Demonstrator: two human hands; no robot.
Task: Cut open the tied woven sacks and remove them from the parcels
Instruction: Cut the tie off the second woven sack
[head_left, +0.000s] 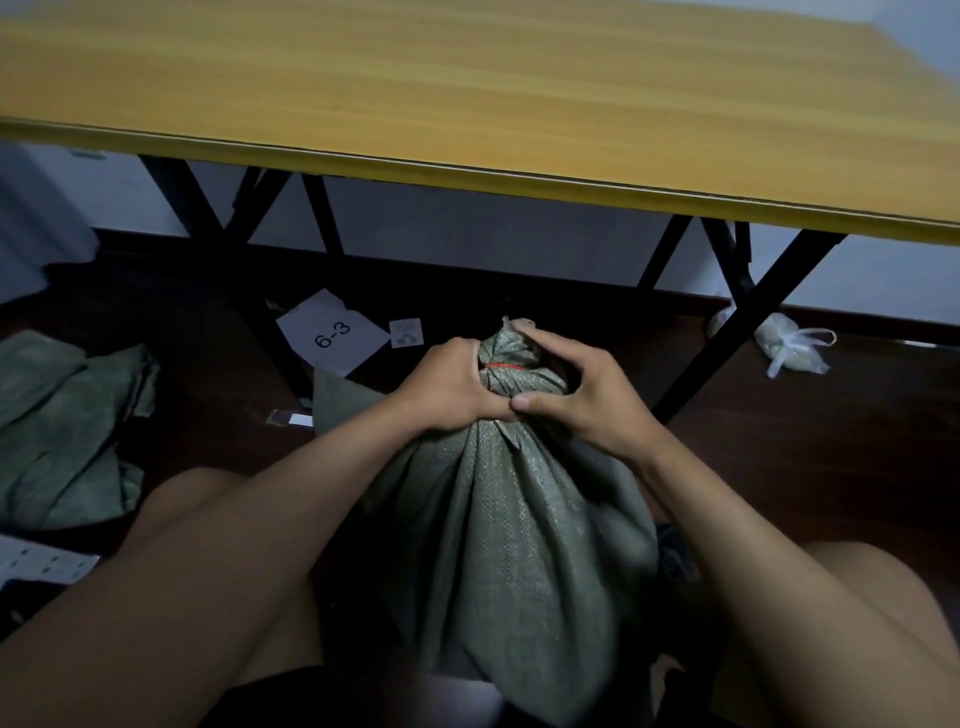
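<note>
Upright between the person's knees, green sack (498, 519) stands on the floor; left grip (452, 387) and right grip (582, 395) clench its neck around the red tie (506, 366), paper (332, 335) at eleven o'clock.

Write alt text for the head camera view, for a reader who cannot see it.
Two bare hands, the left hand and the right hand, grip the neck of an upright green woven sack tied shut with a red band, held between the person's knees. Behind stands a yellow table; a paper marked 6-3 lies on the dark floor.
</note>
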